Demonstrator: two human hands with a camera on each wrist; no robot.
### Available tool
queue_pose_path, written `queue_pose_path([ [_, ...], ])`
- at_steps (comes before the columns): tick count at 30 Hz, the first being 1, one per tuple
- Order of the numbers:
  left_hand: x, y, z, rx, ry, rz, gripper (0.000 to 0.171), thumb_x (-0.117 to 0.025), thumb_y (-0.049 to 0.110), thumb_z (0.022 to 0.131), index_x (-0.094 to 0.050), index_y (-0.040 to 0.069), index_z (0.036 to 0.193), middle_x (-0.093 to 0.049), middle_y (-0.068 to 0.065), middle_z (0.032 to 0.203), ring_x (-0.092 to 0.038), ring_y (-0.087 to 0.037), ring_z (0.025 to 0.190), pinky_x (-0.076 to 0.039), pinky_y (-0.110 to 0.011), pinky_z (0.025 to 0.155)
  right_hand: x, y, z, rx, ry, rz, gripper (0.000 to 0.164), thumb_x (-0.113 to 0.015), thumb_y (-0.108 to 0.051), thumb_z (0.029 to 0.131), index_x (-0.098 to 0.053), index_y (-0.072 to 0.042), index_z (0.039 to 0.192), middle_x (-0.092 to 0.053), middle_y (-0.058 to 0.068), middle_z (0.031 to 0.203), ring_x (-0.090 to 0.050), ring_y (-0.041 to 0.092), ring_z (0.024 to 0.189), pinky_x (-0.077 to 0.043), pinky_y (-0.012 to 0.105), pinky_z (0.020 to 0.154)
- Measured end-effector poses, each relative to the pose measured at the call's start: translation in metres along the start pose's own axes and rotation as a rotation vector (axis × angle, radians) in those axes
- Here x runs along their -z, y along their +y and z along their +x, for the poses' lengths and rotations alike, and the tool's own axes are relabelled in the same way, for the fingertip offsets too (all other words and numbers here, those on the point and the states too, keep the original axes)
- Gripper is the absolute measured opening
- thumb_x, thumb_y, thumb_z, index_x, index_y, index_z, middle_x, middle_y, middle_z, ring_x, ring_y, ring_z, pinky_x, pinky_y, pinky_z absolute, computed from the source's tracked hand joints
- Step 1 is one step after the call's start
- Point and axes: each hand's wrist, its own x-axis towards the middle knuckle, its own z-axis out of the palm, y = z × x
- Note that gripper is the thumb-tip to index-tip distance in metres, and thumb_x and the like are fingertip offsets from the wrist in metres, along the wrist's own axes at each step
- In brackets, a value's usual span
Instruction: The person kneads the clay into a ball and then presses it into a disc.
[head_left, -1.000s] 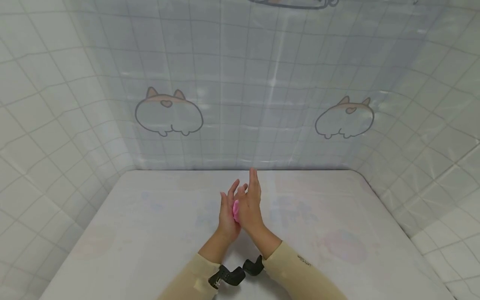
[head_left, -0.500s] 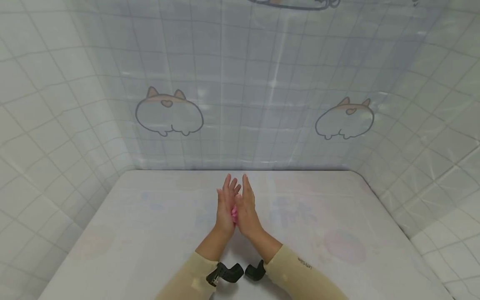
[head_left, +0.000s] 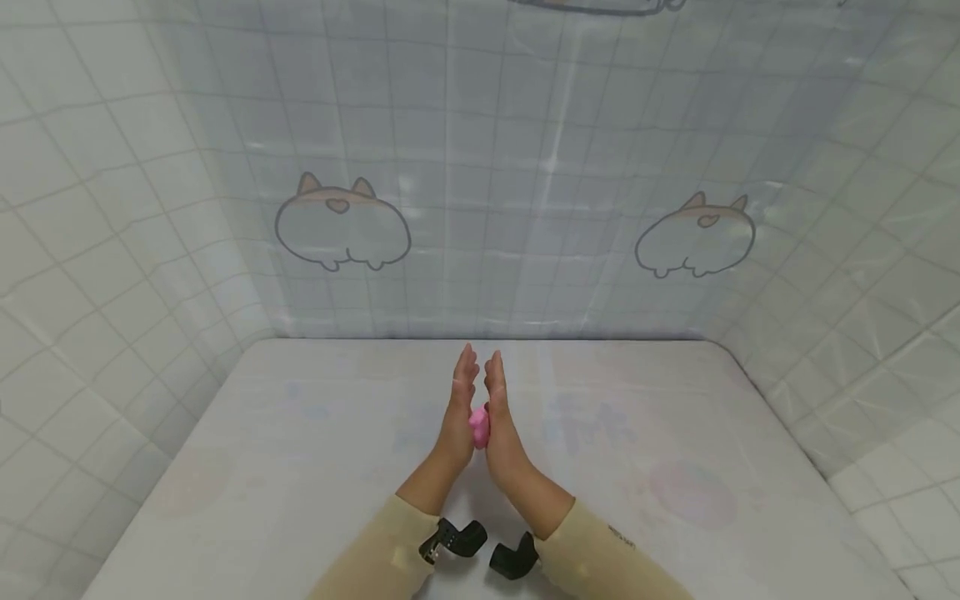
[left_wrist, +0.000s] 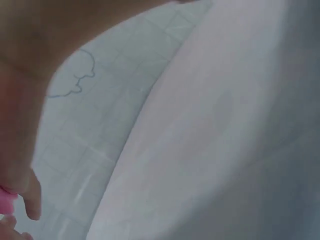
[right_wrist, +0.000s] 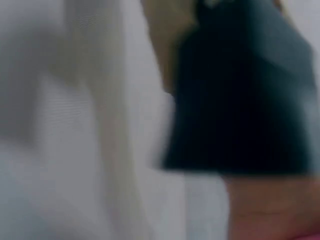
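Between the two palms sits a small lump of pink modelling clay, bulging out toward the camera in the head view. My left hand presses it from the left with straight fingers pointing away. From the right, my right hand presses it the same way, its fingertips apart from the left hand's. The left wrist view catches a bit of the pink clay at its left edge. In the right wrist view a dark wrist camera blocks most of the hand.
Both hands are above a white table with faint coloured prints. A grid-patterned curtain with dog drawings stands behind it and along both sides. Black wrist cameras stick out inward from both sleeves.
Earlier the palms were offset, with the left hand's fingers spread; now the hands face each other evenly. More of the pink clay shows between them, and its visible shape differs.
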Motion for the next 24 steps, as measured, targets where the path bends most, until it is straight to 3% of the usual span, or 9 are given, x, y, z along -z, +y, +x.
queue_pose_path([
  [3, -0.003, 0.001, -0.004, -0.008, -0.046, 0.082, 0.079, -0.014, 0.07, 0.1, -0.009, 0.022, 0.162, -0.017, -0.008, 0.165, -0.018, -0.032, 0.151, -0.015, -0.064, 0.115, 0.001, -0.005, 0.004, -0.026, 0.046, 0.07, 0.067, -0.014, -0.059, 0.104, 0.003, -0.03, 0.162, -0.008, 0.004, 0.168, -0.006, 0.028, 0.153, -0.002, 0.062, 0.118],
  [5, -0.006, 0.002, -0.007, -0.022, -0.061, 0.143, 0.081, -0.011, 0.073, 0.098, -0.008, 0.023, 0.162, -0.018, -0.008, 0.165, -0.019, -0.032, 0.15, -0.028, -0.066, 0.108, 0.002, -0.007, 0.006, -0.05, 0.077, 0.115, 0.066, -0.017, -0.057, 0.104, 0.001, -0.029, 0.162, -0.009, 0.005, 0.168, -0.006, 0.027, 0.153, -0.001, 0.06, 0.118],
  [9, -0.009, 0.004, -0.012, -0.059, -0.078, 0.212, 0.082, -0.007, 0.073, 0.097, -0.006, 0.022, 0.162, -0.017, -0.01, 0.165, -0.02, -0.034, 0.15, -0.034, -0.068, 0.103, 0.003, -0.005, 0.01, -0.103, 0.119, 0.174, 0.07, -0.025, -0.058, 0.103, -0.001, -0.03, 0.162, -0.009, 0.007, 0.167, -0.004, 0.028, 0.153, 0.001, 0.062, 0.117],
  [12, -0.009, 0.008, -0.014, -0.072, -0.088, 0.159, 0.082, -0.007, 0.071, 0.099, -0.006, 0.02, 0.162, -0.014, -0.01, 0.166, -0.019, -0.036, 0.15, -0.022, -0.071, 0.109, 0.003, -0.004, 0.013, -0.116, 0.124, 0.179, 0.074, -0.035, -0.058, 0.101, -0.002, -0.031, 0.162, -0.01, 0.007, 0.167, -0.005, 0.03, 0.153, -0.002, 0.063, 0.117],
  [17, -0.008, 0.019, -0.014, -0.084, -0.09, 0.027, 0.088, -0.01, 0.075, 0.097, -0.007, 0.016, 0.162, -0.009, -0.01, 0.167, -0.013, -0.04, 0.15, -0.012, -0.069, 0.113, 0.006, 0.0, 0.018, -0.072, 0.095, 0.044, 0.08, -0.043, -0.059, 0.099, -0.005, -0.03, 0.162, -0.017, 0.007, 0.166, -0.019, 0.034, 0.15, -0.014, 0.065, 0.115],
  [20, -0.009, 0.025, -0.014, -0.088, -0.095, -0.038, 0.09, -0.012, 0.075, 0.096, -0.005, 0.015, 0.162, -0.007, -0.01, 0.167, -0.01, -0.041, 0.151, -0.01, -0.066, 0.116, 0.008, 0.002, 0.019, -0.033, 0.065, -0.011, 0.082, -0.042, -0.062, 0.099, -0.005, -0.026, 0.162, -0.019, 0.009, 0.165, -0.021, 0.033, 0.15, -0.015, 0.064, 0.116],
  [24, -0.009, 0.03, -0.014, -0.093, -0.082, -0.059, 0.091, -0.013, 0.076, 0.096, -0.003, 0.015, 0.162, -0.007, -0.011, 0.167, -0.011, -0.04, 0.151, -0.008, -0.063, 0.117, 0.01, 0.007, 0.019, 0.022, 0.029, -0.038, 0.08, -0.036, -0.062, 0.101, -0.003, -0.022, 0.162, -0.015, 0.012, 0.166, -0.014, 0.032, 0.152, -0.01, 0.064, 0.116],
])
